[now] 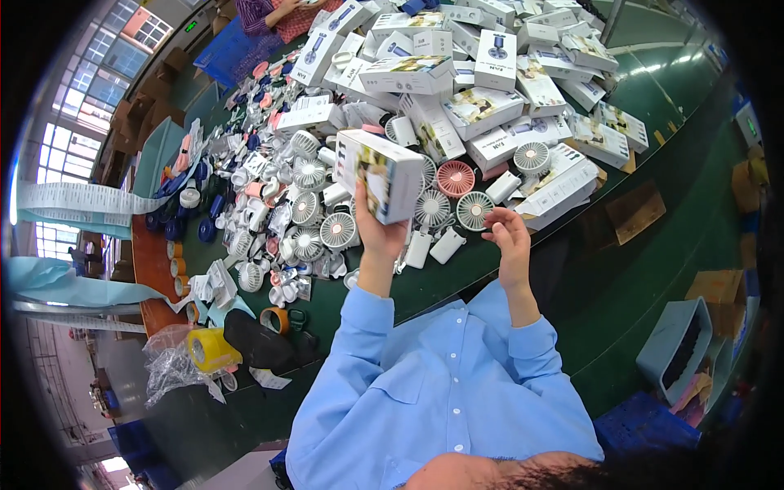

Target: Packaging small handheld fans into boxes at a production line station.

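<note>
A white printed carton (395,186) is gripped in my left hand (380,237), raised over the near part of the pile and tilted. Beside the table's near edge, my right hand (510,245) holds nothing that I can see; its fingers are loosely bent and apart. Closest to those fingers is a white handheld fan (474,212) with a round grille. A coral-pink fan (455,178) lies just behind it. Two white fan handles or power packs, one of them a white block (447,245), rest between my hands.
A heap of white fan cartons (490,106) covers the back of the green table (441,282). Loose fans and parts spread leftward. Yellow tape (211,349), a black pouch (257,339) and scissors (298,320) lie at left. Another person's sleeve (255,16) shows at the far side.
</note>
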Demonstrator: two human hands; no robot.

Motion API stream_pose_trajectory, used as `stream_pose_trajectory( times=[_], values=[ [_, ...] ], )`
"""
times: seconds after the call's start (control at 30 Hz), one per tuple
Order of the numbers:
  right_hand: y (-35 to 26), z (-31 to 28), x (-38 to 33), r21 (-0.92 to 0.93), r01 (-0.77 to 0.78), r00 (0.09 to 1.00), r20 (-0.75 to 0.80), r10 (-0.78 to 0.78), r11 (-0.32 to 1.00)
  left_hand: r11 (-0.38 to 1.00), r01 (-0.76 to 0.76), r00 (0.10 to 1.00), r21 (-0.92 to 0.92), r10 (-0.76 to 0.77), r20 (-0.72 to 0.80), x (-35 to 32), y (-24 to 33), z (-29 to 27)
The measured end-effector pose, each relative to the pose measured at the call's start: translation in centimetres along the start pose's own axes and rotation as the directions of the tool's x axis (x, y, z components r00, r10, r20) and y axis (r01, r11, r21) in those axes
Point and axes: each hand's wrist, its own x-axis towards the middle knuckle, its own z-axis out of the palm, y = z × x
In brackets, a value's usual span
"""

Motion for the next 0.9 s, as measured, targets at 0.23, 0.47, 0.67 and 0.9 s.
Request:
stream_pose_trajectory(
  times=[0.23,0.47,0.67,0.9],
  values=[
    [0.5,-1.2,-0.2,0.034,-0.049,0.995,-0.080,0.052,0.998,0.989,-0.027,0.996,-0.145,0.039,0.078,1.4,3.4,1.0],
    [1.2,-2.2,-0.3,0.028,-0.079,0.992,-0.100,0.081,0.996,0.979,-0.205,0.979,-0.011,0.205,0.008,1.4,5.7,0.0],
    [1.6,-2.7,-0.4,0.021,-0.106,0.986,-0.131,0.108,0.994,0.974,-0.227,0.970,0.012,0.225,0.095,1.8,8.6,-1.7],
    [1.8,-3.0,-0.6,0.014,-0.118,0.983,-0.142,0.118,0.993,0.970,-0.162,0.964,-0.179,0.195,0.181,1.9,13.7,-2.6]
  ],
)
